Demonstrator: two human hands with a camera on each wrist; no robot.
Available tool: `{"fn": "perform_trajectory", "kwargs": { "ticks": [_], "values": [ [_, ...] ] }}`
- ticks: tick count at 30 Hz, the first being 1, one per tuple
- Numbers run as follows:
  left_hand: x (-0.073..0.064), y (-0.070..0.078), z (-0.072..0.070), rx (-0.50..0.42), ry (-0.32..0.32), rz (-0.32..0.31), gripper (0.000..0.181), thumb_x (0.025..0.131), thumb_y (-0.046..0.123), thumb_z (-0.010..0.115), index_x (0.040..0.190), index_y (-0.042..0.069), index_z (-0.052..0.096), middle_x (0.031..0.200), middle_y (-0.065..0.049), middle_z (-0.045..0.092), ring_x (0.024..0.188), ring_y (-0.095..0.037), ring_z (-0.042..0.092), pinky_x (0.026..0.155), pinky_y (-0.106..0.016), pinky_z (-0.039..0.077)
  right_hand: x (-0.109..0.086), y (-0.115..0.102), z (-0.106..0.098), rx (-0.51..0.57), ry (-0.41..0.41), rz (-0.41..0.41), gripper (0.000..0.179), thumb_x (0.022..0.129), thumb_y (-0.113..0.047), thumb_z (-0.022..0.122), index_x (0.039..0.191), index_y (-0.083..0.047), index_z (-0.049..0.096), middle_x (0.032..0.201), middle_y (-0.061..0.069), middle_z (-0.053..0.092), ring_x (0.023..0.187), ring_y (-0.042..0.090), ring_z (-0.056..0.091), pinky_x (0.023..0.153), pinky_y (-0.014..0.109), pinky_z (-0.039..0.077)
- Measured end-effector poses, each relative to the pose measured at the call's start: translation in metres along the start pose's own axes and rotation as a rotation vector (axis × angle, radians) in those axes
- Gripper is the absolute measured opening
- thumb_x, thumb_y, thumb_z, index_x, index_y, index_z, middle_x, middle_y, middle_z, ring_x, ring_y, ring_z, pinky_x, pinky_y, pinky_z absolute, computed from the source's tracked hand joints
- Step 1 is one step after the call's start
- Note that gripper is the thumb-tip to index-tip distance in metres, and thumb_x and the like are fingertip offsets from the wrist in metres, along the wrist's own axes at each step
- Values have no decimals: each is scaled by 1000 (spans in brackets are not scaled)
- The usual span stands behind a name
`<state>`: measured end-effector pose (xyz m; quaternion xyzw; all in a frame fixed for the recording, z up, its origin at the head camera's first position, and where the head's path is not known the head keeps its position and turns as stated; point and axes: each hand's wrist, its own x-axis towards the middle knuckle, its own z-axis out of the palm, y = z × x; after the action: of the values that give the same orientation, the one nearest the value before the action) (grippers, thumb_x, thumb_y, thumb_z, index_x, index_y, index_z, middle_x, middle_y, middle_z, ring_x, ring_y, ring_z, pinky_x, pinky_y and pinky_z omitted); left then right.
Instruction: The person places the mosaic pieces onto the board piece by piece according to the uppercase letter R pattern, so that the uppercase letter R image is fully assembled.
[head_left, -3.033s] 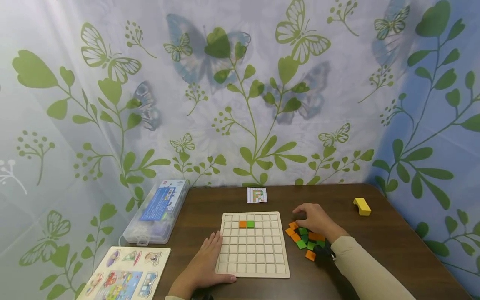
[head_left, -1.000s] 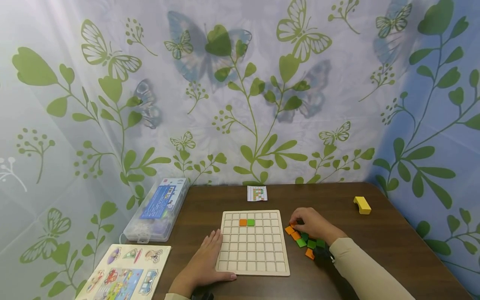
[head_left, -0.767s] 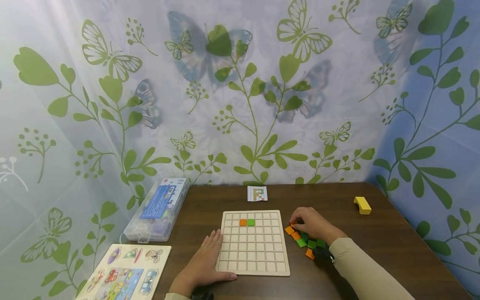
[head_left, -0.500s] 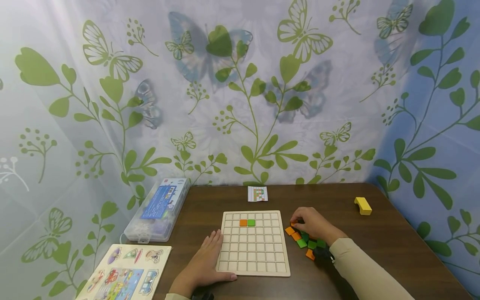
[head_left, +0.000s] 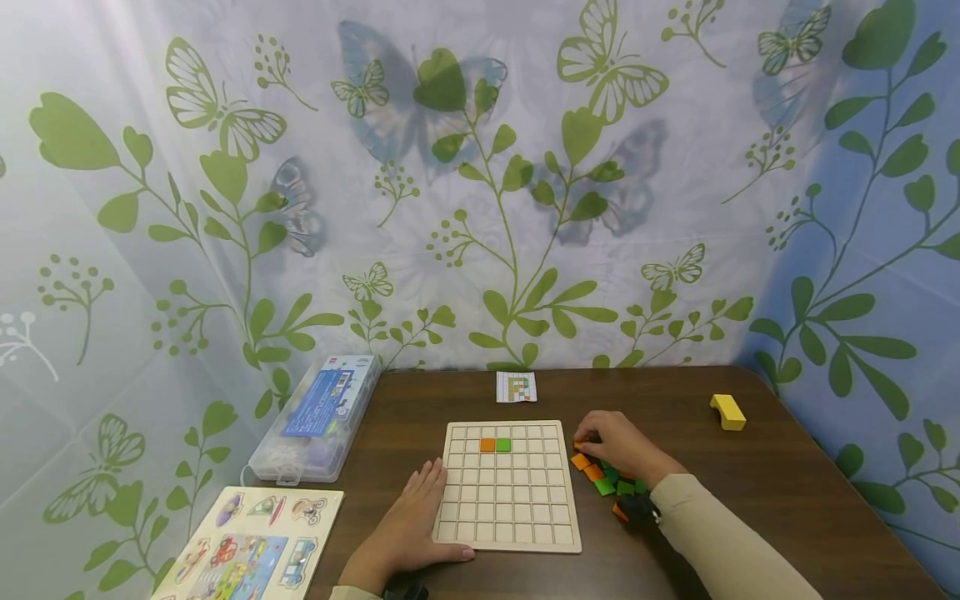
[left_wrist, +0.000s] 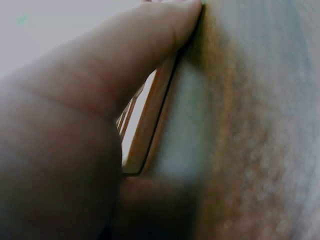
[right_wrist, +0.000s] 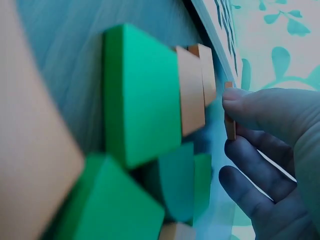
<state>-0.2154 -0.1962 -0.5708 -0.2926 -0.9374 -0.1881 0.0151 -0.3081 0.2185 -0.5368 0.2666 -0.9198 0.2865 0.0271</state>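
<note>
My right hand (head_left: 624, 442) pinches a small orange square tile (right_wrist: 229, 120) between thumb and fingertips, just right of the wooden grid board (head_left: 504, 493). In the right wrist view, the tile stands on edge and the other fingers are loosely bent. Below the hand lies a loose pile with green tiles (right_wrist: 150, 95) and orange tiles (head_left: 580, 461), part of it hidden by the hand and wrist. My left hand (head_left: 411, 521) rests at the board's lower left, fingers along its left edge and thumb at its front edge. One orange tile (head_left: 487, 445) and one green tile (head_left: 503, 445) sit side by side in the board's second row.
Behind the board lies a small printed pattern card (head_left: 516, 387). A yellow arch block (head_left: 727, 413) stands at the far right. On the left are a clear plastic case (head_left: 318, 421) with a blue label and a picture puzzle board (head_left: 306, 533). A patterned curtain hangs behind the table.
Three seconds ago my right hand hovered over the pile. It then lowered and took an orange tile, and now it has shifted slightly left with it. The left hand stays put.
</note>
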Motion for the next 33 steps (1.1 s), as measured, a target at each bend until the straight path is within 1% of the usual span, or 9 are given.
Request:
{"fn": "perform_trajectory", "kwargs": {
  "ticks": [4,10,13,17,22,27,33],
  "values": [
    [0,0,-1,9,4,5,132,80,86,66,160,-12,29,166,-29,27,155,-43,21,124,-57,21,4,-3,5,15,15,3,9,93,-6,81,100,-11,81,100,-4,69,88,13,66,77,35,60],
    [0,1,-1,5,-13,-10,133,79,87,65,161,-11,27,167,-27,25,156,-42,19,125,-55,18,9,-7,10,-9,38,-34,13,92,-2,82,100,-12,80,102,-4,69,89,15,66,77,35,59],
    [0,0,0,5,-9,-6,134,79,88,65,161,-11,26,167,-27,24,155,-43,19,124,-56,18,12,-8,11,-27,40,-24,14,90,-2,83,100,-13,79,102,-5,68,89,15,65,77,35,59],
    [-1,-1,1,7,-5,-3,134,79,88,64,162,-10,26,168,-27,24,155,-43,19,124,-56,19,14,-9,9,-31,27,8,14,91,-4,83,100,-13,79,103,-6,67,91,16,65,77,35,58],
    [-1,-1,2,9,-10,-11,134,79,88,64,162,-10,26,168,-26,24,156,-41,19,125,-55,18,15,-12,7,-22,39,-7,13,92,-5,83,100,-13,79,103,-5,67,90,15,64,77,35,59],
    [-1,-2,3,6,-14,-16,134,78,89,64,162,-9,26,168,-26,23,156,-40,18,125,-54,17,17,-19,10,14,35,-44,13,91,-4,83,101,-12,79,106,-2,68,93,18,66,78,35,59],
    [0,-2,3,1,-2,-8,133,79,87,65,162,-10,27,168,-27,25,156,-41,19,125,-55,17,27,-32,19,65,16,-50,11,93,-7,81,103,-11,78,108,-1,68,96,19,65,81,37,59]
  ]
}}
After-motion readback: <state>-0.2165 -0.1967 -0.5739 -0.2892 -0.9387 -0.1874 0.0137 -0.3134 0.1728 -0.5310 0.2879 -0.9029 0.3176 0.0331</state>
